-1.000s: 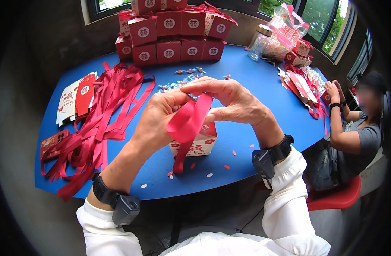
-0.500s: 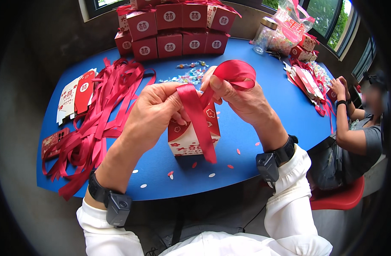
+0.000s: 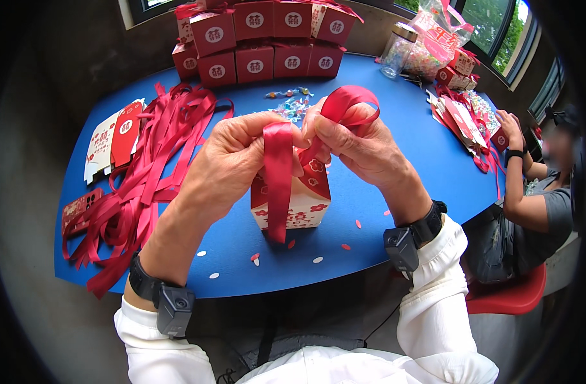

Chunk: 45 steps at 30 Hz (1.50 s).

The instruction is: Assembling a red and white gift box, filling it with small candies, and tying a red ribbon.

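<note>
A small red-and-white gift box with a flower pattern stands upright on the blue table, just below my hands. Over its top runs a red satin ribbon, whose loose tail hangs down the box's front. My left hand is closed, pinching the ribbon where that tail drops. Close beside it, almost touching, my right hand pinches a raised loop of the same ribbon between thumb and fingers. The fingers hide the crossing of the ribbon at the top of the box.
Left lie a heap of red ribbons, flat box blanks and a phone. Finished red boxes are stacked behind wrapped candies. A glass jar and candy bag stand far right. Another person sits at right.
My hands have drawn closer together. The hanging ribbon tail has swung left and now falls straighter, and the loop in my right hand looks narrower.
</note>
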Available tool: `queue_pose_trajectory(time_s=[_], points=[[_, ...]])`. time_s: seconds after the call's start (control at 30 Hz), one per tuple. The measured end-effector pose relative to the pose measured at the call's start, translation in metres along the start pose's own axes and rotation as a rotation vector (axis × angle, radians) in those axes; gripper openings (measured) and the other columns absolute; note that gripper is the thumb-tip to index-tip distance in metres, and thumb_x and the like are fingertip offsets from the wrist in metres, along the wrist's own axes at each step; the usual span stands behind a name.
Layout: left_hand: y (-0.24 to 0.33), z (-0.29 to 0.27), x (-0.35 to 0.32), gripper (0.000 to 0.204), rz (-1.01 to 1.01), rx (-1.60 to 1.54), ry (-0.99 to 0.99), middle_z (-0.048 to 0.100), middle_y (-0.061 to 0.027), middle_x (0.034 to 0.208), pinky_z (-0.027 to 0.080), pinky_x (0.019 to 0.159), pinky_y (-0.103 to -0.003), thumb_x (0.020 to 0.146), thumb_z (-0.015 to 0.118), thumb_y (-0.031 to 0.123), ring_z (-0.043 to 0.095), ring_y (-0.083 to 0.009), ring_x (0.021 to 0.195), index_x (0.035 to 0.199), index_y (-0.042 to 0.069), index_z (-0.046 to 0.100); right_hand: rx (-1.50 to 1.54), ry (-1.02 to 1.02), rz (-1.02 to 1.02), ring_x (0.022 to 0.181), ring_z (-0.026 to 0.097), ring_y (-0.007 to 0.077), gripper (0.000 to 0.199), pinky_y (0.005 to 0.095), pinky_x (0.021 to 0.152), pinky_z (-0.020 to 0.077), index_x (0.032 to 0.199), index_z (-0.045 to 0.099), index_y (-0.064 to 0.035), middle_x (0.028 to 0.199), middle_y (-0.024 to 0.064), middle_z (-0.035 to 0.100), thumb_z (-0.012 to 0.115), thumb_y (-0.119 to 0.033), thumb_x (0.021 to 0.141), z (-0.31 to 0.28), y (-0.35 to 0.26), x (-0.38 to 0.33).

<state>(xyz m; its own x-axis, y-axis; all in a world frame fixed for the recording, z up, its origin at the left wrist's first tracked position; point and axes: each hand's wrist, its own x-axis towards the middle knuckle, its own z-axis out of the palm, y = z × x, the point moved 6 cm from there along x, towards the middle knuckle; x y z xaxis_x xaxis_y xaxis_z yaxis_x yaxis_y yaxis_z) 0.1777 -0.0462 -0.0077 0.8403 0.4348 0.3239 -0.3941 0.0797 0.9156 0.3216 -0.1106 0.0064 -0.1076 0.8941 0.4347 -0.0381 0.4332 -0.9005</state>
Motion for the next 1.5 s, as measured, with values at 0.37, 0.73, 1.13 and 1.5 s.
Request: queue_pose_trajectory(time_s=[0.37, 0.73, 1.13, 1.5], points=[[0.001, 0.011, -0.001, 0.023, -0.027, 0.247, 0.037, 0.069, -0.0012, 0.085, 0.052, 0.063, -0.021, 0.102, 0.059, 0.019, 0.061, -0.0040, 0.073, 0.102, -0.001, 0.070, -0.481, -0.132, -0.381, 0.103, 0.060, 0.0224, 0.030, 0.0312, 0.089, 0.0517, 0.106, 0.076, -0.0117, 0.136, 0.0143, 0.055, 0.080, -0.004, 0.077, 0.020, -0.020, 0.001], [0.006, 0.012, -0.004, 0.026, -0.063, 0.228, 0.095, 0.068, -0.0014, 0.079, 0.050, 0.061, -0.019, 0.100, 0.063, 0.025, 0.061, -0.0051, 0.069, 0.094, 0.001, 0.070, -0.211, -0.090, -0.245, 0.109, 0.063, 0.0207, 0.024, 0.0326, 0.093, 0.0532, 0.111, 0.073, -0.0047, 0.125, 0.0144, 0.065, 0.073, -0.007, 0.087, 0.005, -0.009, 0.002], [0.009, 0.022, -0.006, 0.020, -0.102, 0.400, -0.036, 0.068, -0.0042, 0.090, 0.053, 0.073, -0.028, 0.099, 0.059, 0.014, 0.062, -0.0101, 0.081, 0.102, -0.004, 0.066, -0.385, -0.049, -0.385, 0.105, 0.063, 0.0214, 0.026, 0.0326, 0.090, 0.0535, 0.110, 0.072, -0.0035, 0.117, 0.0112, 0.062, 0.073, -0.002, 0.084, 0.010, -0.017, -0.004], [0.002, 0.005, -0.007, 0.028, -0.024, 0.271, 0.009, 0.068, -0.0028, 0.083, 0.049, 0.063, -0.022, 0.104, 0.052, 0.022, 0.059, -0.0062, 0.070, 0.105, -0.001, 0.068, -1.150, 0.260, -0.531, 0.074, 0.066, 0.0229, 0.030, 0.0340, 0.066, 0.0548, 0.100, 0.073, 0.0013, 0.087, 0.0107, 0.065, 0.076, -0.025, 0.086, 0.023, -0.043, -0.016]])
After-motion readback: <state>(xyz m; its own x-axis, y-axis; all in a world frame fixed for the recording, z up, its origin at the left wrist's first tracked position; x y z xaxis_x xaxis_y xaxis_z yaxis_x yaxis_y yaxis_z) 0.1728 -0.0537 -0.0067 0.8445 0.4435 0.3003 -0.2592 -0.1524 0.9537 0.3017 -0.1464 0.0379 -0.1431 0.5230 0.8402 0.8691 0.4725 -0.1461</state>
